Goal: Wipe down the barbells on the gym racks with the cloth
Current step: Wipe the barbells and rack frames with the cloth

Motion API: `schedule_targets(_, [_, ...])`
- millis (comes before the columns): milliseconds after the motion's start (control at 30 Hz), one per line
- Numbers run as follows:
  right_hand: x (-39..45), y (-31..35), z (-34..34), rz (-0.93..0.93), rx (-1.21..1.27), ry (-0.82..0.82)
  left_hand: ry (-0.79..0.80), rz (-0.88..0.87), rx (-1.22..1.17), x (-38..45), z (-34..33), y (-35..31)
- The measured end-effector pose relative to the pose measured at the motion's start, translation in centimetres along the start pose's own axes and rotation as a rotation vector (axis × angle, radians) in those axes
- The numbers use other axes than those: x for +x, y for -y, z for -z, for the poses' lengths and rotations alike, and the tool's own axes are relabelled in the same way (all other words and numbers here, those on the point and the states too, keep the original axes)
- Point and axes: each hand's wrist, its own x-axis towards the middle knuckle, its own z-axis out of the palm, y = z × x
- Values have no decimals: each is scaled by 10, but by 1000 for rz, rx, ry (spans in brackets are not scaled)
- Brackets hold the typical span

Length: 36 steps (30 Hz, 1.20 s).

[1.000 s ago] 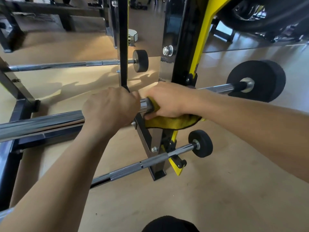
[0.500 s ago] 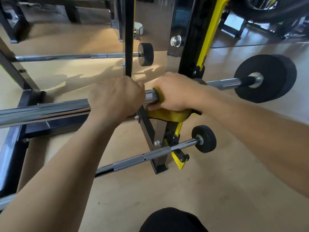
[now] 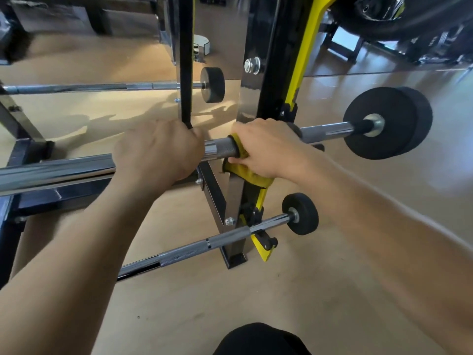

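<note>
Across the middle of the frame runs the upper barbell (image 3: 220,149), chrome with a knurled stretch showing between the two hands, resting on the rack (image 3: 271,73), a black and chrome upright with a yellow brace. Left hand (image 3: 158,155), centre-left: fingers curled over the bar from above, a full grip round the shaft, knuckles up. Right hand (image 3: 268,147), just right of centre: closed round the same bar with the yellow cloth (image 3: 245,175) wrapped beneath the palm; a fold of cloth peeks out at the hand's left edge against the knurling, and the rest hangs below the bar in front of the upright. The two hands sit near each other, a short span of bare bar between them. Right of the right hand the shaft carries on to a black weight plate (image 3: 389,124) at centre-right, a chrome collar showing at its middle. Lower down, centre of frame: a second barbell (image 3: 204,244) lies on a lower peg of the rack, slanting from lower left up to a small black end plate (image 3: 302,213). Upper left: a third bar (image 3: 102,87), level, ending in a small black disc (image 3: 212,84) behind the rack's black post. Tan floor (image 3: 256,290) all round; dark machine frames at the far left and top right, blurred. Bottom centre edge: a dark rounded shape, part of the person, not clear which part.
</note>
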Motion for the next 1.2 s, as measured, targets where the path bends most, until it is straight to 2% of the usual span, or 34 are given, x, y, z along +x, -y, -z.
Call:
schedule_targets(100, [7,35,-4,80,39,-125,6,11,8,1,-1,0])
schedule_targets(167, [4,47,-3,133,96,-177,11,-63,28,-1,0,4])
schedule_targets(267, [-13,18,5,143,150,-85,-16,-164,28,-7,5,7])
schedule_targets(333, [-25,-11,9,50,80,-17,-40,-197,60,-6,5,11])
schedule_targets(400, [-30,-18,3,9,-19,-41,-96,-235,107,-4,0,16])
schedule_targets(467, [-30,-7,-5,12,60,-99,-132,-239,111,-4,-6,17])
schedule_targets(567, [-34,16,-11,33,452,-224,-163,-182,-126,-5,-5,18])
schedule_targets(667, [-52,39,-5,-23,1019,-246,-183,-339,-524,-13,0,21])
schedule_targets(733, [-60,51,2,-131,1524,-218,16,-476,-884,-27,7,20])
schedule_targets(767, [-62,54,5,-189,1709,-217,138,-530,-980,-34,9,20])
schedule_targets(833, [-61,56,11,-321,1869,-255,265,-599,-935,-42,10,19])
schedule_targets(967, [-49,64,34,-427,1929,-284,154,-574,-881,-35,18,23])
schedule_targets(1100, [-43,63,54,-450,1723,-202,245,-475,-920,-26,49,35])
schedule_targets(1167, [-46,54,71,-443,1629,-59,281,-449,-872,-24,69,36])
schedule_targets(1200, [-48,50,81,-431,1638,75,307,-443,-853,-23,79,34])
